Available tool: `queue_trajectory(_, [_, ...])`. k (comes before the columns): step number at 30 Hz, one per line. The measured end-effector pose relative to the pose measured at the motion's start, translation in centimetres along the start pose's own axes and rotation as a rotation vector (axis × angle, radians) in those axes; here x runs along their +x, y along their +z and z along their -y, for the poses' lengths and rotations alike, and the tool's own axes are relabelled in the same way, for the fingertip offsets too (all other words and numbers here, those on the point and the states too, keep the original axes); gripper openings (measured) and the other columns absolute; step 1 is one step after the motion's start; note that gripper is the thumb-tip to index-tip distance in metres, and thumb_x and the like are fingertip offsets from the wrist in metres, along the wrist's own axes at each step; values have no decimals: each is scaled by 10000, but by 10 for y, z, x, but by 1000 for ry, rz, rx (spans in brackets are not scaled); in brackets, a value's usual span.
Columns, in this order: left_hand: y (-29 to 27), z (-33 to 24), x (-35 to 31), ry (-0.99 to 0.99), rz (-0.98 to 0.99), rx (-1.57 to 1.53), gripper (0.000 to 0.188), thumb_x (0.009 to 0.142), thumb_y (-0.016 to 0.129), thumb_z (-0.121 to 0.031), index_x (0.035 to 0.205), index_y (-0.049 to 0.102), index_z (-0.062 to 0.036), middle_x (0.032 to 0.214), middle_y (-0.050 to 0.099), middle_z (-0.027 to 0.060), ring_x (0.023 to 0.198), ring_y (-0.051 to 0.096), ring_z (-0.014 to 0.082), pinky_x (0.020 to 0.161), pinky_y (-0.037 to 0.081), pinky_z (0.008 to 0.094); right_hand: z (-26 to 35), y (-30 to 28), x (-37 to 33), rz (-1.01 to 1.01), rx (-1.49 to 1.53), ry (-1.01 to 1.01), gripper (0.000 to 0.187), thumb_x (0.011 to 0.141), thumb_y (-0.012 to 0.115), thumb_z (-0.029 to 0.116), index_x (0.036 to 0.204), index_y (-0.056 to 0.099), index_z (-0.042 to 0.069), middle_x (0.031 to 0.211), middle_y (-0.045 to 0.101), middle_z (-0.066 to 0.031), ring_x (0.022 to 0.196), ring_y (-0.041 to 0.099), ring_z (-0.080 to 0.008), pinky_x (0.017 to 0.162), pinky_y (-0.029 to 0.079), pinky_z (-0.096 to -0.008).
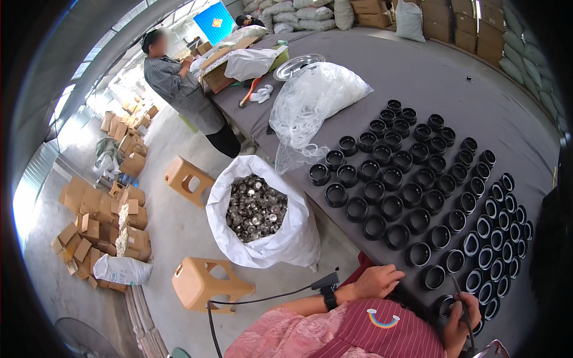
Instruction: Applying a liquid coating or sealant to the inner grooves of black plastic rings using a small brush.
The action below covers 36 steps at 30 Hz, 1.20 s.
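Observation:
My right hand is closed round a thin dark rod-like tool, whose tip points up toward the black rings. Beside its fingers, a black ring stands at the table's near edge. My left hand rests at the table edge with its fingers curled in, and nothing shows in them. In front of both hands, many short black rings stand in rows on the grey-covered table. On the right, more rings with pale inner rims form a tighter group.
Left of the table stands a white sack of shiny metal pieces, near two tan stools. A clear plastic bag of white rings lies on the table. Beyond, a person stands by an open carton. Cartons fill the left floor.

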<state>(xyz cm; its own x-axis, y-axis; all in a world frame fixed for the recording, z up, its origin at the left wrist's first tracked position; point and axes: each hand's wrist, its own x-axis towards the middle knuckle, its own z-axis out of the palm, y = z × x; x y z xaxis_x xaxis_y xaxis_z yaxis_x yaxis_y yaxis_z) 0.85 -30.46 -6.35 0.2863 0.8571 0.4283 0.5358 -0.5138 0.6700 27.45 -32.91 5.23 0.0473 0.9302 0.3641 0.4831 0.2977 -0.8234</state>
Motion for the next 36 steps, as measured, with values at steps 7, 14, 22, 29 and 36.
queue_trajectory(7, [-13, -10, 16, 23, 29, 35, 205, 808, 697, -95, 1012, 685, -89, 757, 591, 103, 676, 608, 300, 591, 485, 397, -29, -28, -10, -83, -151, 38, 101, 915, 597, 21, 927, 688, -21, 827, 699, -124, 708, 658, -201, 666, 512, -319])
queue_trajectory(14, [-21, -34, 69, 287, 3, 50, 256, 729, 738, -33, 979, 692, -72, 802, 622, 73, 697, 595, 267, 614, 456, 387, -26, -22, 3, -122, 174, 276, 107, 916, 620, 15, 972, 696, -37, 834, 701, -94, 761, 647, -145, 709, 506, -274])
queue_trajectory(22, [17, -67, 114, 323, 87, 13, 315, 725, 758, -104, 1030, 681, -85, 944, 629, 62, 906, 583, 258, 829, 408, 412, -43, -35, 5, -218, 11, 161, 75, 925, 629, 26, 966, 678, -13, 737, 628, -38, 627, 540, -75, 565, 432, -238])
queue_trajectory(29, [46, -82, 142, 365, 226, 121, 317, 733, 766, -142, 1045, 711, -148, 1039, 622, 56, 987, 572, 252, 891, 362, 406, -50, -34, 16, -153, 11, 258, 94, 940, 639, 74, 964, 677, -9, 717, 627, -66, 590, 541, -103, 543, 430, -248])
queue_trajectory(36, [70, -82, 160, 375, 328, 212, 289, 732, 766, -166, 1015, 714, -181, 1080, 630, 55, 1048, 568, 247, 929, 344, 431, -61, -28, 26, -120, -11, 274, 94, 934, 644, 85, 940, 673, -3, 717, 634, -94, 580, 582, -155, 544, 463, -291])
